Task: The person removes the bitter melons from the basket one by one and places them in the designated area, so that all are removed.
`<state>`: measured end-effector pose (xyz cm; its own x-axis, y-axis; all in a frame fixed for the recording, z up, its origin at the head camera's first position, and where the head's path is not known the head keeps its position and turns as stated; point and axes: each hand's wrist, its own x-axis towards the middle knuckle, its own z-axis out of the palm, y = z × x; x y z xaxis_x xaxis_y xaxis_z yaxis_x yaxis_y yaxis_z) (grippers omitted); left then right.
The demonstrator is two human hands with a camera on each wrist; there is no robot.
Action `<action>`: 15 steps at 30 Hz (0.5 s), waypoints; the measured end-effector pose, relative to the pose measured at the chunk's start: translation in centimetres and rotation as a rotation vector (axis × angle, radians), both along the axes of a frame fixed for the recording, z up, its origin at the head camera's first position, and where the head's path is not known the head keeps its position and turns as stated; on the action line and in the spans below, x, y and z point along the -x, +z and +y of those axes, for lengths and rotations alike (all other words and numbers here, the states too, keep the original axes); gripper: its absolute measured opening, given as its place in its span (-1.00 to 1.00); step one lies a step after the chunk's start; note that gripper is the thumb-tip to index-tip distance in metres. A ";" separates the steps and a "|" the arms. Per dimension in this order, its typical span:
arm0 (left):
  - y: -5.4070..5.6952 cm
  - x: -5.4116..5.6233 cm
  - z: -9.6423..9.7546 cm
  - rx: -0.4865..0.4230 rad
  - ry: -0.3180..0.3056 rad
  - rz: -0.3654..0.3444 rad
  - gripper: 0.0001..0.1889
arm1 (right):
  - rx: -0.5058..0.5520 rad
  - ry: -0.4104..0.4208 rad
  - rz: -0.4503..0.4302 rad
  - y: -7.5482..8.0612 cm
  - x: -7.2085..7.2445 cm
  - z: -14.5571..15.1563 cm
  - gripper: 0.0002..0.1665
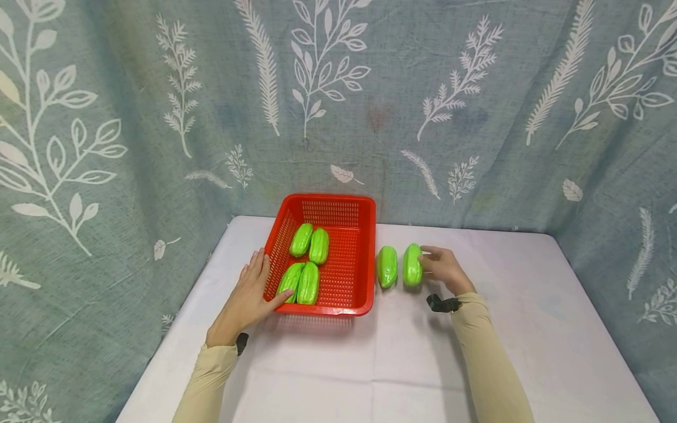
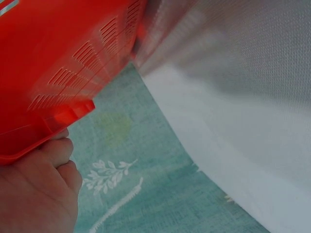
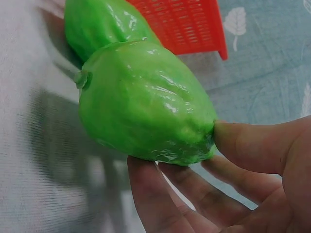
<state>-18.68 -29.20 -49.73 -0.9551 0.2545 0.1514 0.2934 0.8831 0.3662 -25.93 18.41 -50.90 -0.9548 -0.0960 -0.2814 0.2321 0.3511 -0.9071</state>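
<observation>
A red plastic basket (image 1: 366,252) stands on the table, and my left hand (image 1: 245,299) grips its near left corner. The fingers lie along the left rim, while the thumb reaches over the front rim. Inside are several bright green, glossy, papaya-like fruits (image 1: 308,283), lying in pairs on the left side. Two more lie outside to the right. The inner fruit (image 1: 388,267) is close to the basket wall. My right hand (image 1: 444,268) holds the outer fruit (image 3: 146,99), thumb on one side and fingertips on the other, at the end opposite its short stem.
A white cloth (image 1: 338,376) covers the table. Behind it and at both sides hangs a grey-green curtain (image 1: 338,158) with white leaf prints. Dark wrist devices (image 1: 443,303) sit at the cuffs of both beige sleeves.
</observation>
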 end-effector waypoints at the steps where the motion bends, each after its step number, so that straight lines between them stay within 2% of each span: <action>1: 0.0 0.0 0.0 0.000 0.000 -0.003 0.19 | -0.006 -0.001 -0.006 -0.1 0.1 0.0 -0.31; 7: 0.1 0.0 0.0 0.003 0.001 -0.011 0.19 | -0.033 -0.001 -0.028 -0.7 0.5 -0.2 -0.32; 15: 0.2 -0.1 0.1 0.002 0.006 -0.012 0.19 | -0.076 -0.007 -0.034 -0.7 0.7 -0.5 -0.34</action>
